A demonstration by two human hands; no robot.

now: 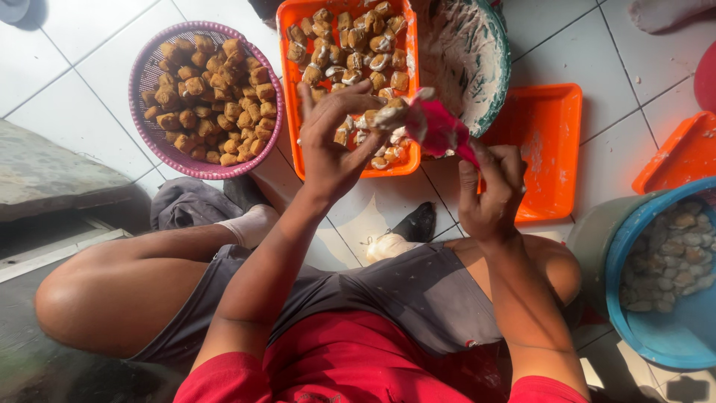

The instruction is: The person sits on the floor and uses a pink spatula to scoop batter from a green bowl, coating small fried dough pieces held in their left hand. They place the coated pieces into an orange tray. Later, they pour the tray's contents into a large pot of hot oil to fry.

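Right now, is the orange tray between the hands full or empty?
Nearly full: the orange tray holds stuffed tofu pieces from its far end down to the hands.

My left hand point(328, 142) covers part of the orange tray point(287, 22) of filled tofu, hiding the pieces beneath. The white-smeared bowl point(485, 67) and far-right orange tray point(682, 153) run off the frame; the blue bucket point(641, 328) does too, its pale contents blurred

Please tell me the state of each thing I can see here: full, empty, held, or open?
left hand: holding one tofu piece
right hand: gripping pink piping bag
purple basket: full
orange tray: nearly full
second orange tray: empty
blue bucket: partly filled
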